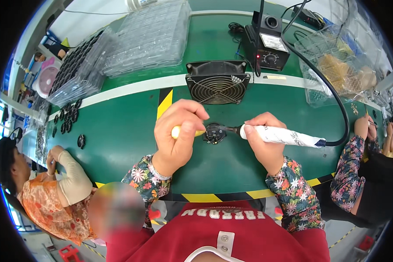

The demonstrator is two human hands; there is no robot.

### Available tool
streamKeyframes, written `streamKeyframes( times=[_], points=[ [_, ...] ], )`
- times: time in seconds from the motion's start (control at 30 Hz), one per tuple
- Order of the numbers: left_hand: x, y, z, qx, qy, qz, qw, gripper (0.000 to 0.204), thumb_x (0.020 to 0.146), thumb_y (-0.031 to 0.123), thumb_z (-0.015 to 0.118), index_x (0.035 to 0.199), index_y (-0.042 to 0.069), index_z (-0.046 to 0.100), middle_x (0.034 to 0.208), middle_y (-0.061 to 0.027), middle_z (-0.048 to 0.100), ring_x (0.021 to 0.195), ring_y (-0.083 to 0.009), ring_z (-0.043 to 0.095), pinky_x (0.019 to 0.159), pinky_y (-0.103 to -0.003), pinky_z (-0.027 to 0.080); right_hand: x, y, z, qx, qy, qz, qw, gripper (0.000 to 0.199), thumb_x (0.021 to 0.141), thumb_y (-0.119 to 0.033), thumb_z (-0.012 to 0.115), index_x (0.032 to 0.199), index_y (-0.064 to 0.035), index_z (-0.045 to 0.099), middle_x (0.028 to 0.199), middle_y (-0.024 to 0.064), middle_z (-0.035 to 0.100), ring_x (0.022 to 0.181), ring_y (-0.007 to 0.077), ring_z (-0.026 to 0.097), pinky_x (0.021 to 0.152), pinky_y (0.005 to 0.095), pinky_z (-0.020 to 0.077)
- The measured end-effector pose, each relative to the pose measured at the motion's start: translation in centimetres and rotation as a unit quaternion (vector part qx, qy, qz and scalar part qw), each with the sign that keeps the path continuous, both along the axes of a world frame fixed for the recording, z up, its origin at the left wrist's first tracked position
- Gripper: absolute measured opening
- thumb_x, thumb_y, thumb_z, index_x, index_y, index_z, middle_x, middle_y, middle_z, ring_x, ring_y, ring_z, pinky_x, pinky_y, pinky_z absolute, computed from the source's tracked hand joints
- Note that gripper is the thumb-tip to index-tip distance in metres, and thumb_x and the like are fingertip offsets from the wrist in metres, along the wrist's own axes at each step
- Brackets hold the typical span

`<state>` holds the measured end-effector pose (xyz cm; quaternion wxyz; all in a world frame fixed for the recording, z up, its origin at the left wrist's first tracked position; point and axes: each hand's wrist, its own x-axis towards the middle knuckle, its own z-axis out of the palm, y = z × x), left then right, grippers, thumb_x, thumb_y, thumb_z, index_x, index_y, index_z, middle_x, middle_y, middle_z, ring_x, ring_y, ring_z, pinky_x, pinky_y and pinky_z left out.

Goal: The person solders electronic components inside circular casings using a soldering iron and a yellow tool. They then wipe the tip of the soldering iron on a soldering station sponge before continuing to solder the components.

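From the head camera, the left hand (179,133) is clenched around a slim yellow-handled tool (175,131), most of it buried in the fist, its tip reaching toward a small black round part (214,133) that lies on the green surface (118,126) between the two hands. The right hand (263,142) grips the white-wrapped handle of a soldering iron (284,135), its dark tip touching or just beside the part's right edge; a thick black cable (332,94) arcs from the handle back to the black soldering station (270,46). A small black fan (217,81) stands just behind the part, and stacks of clear plastic trays (150,37) sit well back on the left. The likely trouble: the hot tip sits close to the left fingers, so a slip of either hand could burn them, and lingering heat could melt the black part; the stiff cable could also tug the iron off its spot. Whether the tip actually touches the part, what the yellow tool's working end is, and the part's details are too small to tell. Co-workers' arms at both edges are cut off by the rim.
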<state>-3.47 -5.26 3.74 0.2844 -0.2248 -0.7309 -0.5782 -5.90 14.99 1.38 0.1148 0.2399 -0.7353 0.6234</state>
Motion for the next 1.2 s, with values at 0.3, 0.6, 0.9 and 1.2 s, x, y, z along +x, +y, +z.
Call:
streamKeyframes(
  times=[0.3,0.6,0.9,1.2],
  points=[
    [-0.9,-0.5,-2.2,-0.095,0.046,-0.014,0.994,0.020,0.080,0.016,0.059,0.066,0.004,0.052,0.060,-0.0072,0.054,0.050,-0.0207,0.053,0.045,-0.027,0.040,-0.2,0.1,0.0,0.020,-0.027,-0.002,0.999,0.005,0.075,-0.003,0.060,0.075,-0.0010,0.056,0.072,0.0072,0.059,0.061,0.0111,0.052,0.057,0.0239,0.0416],
    [-0.7,-0.7,-2.0,-0.149,0.023,-0.009,0.989,0.033,0.088,0.023,0.046,0.065,0.002,0.054,0.062,-0.0102,0.058,0.053,-0.0193,0.055,0.047,-0.027,0.043,-0.4,-0.2,-0.2,0.028,0.001,0.015,0.999,0.005,0.074,-0.002,0.061,0.074,-0.0011,0.056,0.067,0.0063,0.058,0.056,0.0104,0.049,0.053,0.0237,0.0395],
    [-1.0,-0.4,-2.2,-0.136,0.033,-0.014,0.990,0.019,0.077,0.014,0.060,0.063,0.005,0.051,0.058,-0.0060,0.053,0.048,-0.0202,0.051,0.043,-0.028,0.039,-0.6,-0.3,-0.2,0.054,0.024,-0.014,0.998,0.012,0.069,-0.006,0.069,0.068,-0.0051,0.057,0.064,0.0055,0.061,0.055,0.0170,0.058,0.051,0.0269,0.0450],
    [-1.2,0.2,-2.3,-0.138,0.031,-0.018,0.990,0.021,0.078,0.011,0.057,0.060,0.004,0.048,0.056,-0.0066,0.049,0.044,-0.0201,0.045,0.041,-0.029,0.033,-0.7,-0.7,-0.1,0.054,0.048,0.024,0.997,0.008,0.070,-0.003,0.066,0.072,-0.0028,0.058,0.062,0.0061,0.058,0.053,0.0143,0.053,0.049,0.0252,0.0399]
  ],
)
